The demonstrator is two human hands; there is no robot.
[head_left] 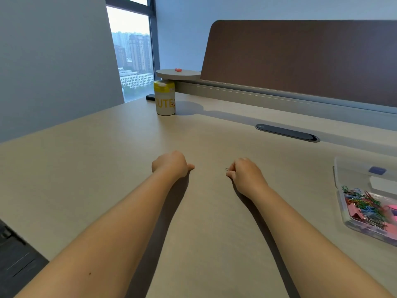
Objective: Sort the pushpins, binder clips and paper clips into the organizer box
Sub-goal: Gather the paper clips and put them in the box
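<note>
Desk (107, 160) of pale wood-grain laminate spreads wide around both forearms. Left hand (170, 165) rests curled, holding nothing visible. Right hand (247, 175) pinches a small wire paper clip (227, 169), barely discernible. At three o'clock, the clear plastic organizer box (343, 203), cut off by the frame edge, holds tangled coloured paper clips (363, 204) and pink binder clips (352, 211). At twelve o'clock stands a white, yellow-lidded cylindrical jar (165, 97).

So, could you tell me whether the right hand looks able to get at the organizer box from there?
Probably yes: bare desk separates the right hand from the organizer box, though its fingers already pinch a small metal clip.
</note>
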